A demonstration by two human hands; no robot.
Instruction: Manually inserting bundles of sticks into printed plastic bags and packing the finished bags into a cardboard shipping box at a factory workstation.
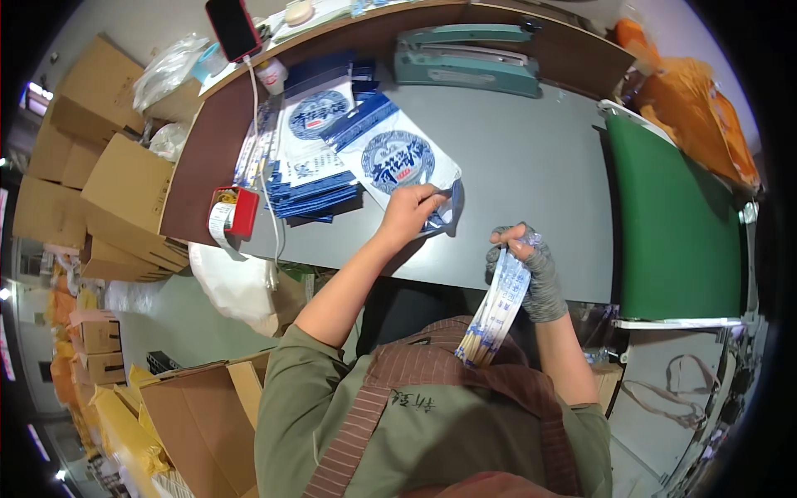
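My left hand is closed on the near right end of a white and blue printed bag, which lies slantwise on the table. The bag's dark blue edge is folded up beside my fingers. My right hand wears a grey fingerless glove. It grips a fanned bundle of slim white and blue paper-wrapped sticks, probably chopsticks, hanging over the table's near edge in front of my apron. Left of the held bag is a stack of similar bags; more wrapped sticks lie beyond its left side.
A teal bag sealer stands at the back of the grey table. A green conveyor belt adjoins its right side. A red box with a label roll and a white cable from a phone are at left. Cardboard boxes stand further left.
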